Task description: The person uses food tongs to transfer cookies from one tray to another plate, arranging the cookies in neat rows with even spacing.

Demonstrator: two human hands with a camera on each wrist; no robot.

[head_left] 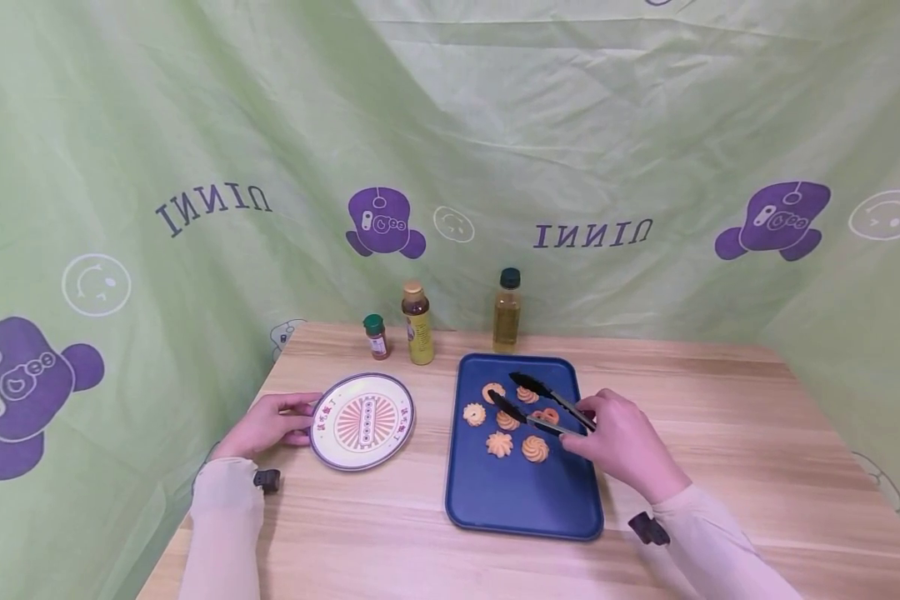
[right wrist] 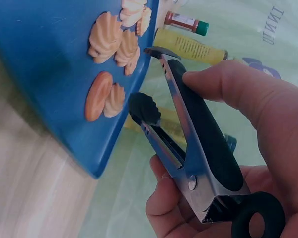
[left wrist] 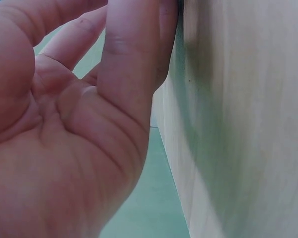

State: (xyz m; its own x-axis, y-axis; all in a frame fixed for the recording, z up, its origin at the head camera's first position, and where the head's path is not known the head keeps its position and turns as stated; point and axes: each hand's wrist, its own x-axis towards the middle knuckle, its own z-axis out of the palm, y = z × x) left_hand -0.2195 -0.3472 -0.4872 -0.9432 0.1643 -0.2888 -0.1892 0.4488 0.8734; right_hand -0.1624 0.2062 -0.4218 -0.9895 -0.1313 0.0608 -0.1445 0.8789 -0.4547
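Note:
At the left, my left hand point(head_left: 273, 423) grips the rim of a round white plate point(head_left: 345, 446) with a red and blue printed pattern. The left wrist view shows that hand's palm and bent fingers point(left wrist: 124, 64) beside the tabletop, with the plate mostly out of sight. My right hand point(head_left: 622, 437) holds metal tongs point(right wrist: 181, 114) with black grips and black scalloped heads. Their arms are spread apart over several piped butter cookies point(head_left: 535, 449) on a dark blue tray point(head_left: 521, 500). No cookie is visibly pinched between the heads.
Behind the plate stand a small green-capped spice jar point(head_left: 377, 337) and a yellow-labelled bottle point(head_left: 418, 325). A dark-capped bottle of yellow liquid point(head_left: 506, 312) is at the tray's far edge. Green printed cloth point(head_left: 457, 125) hangs around the wooden table point(head_left: 360, 533).

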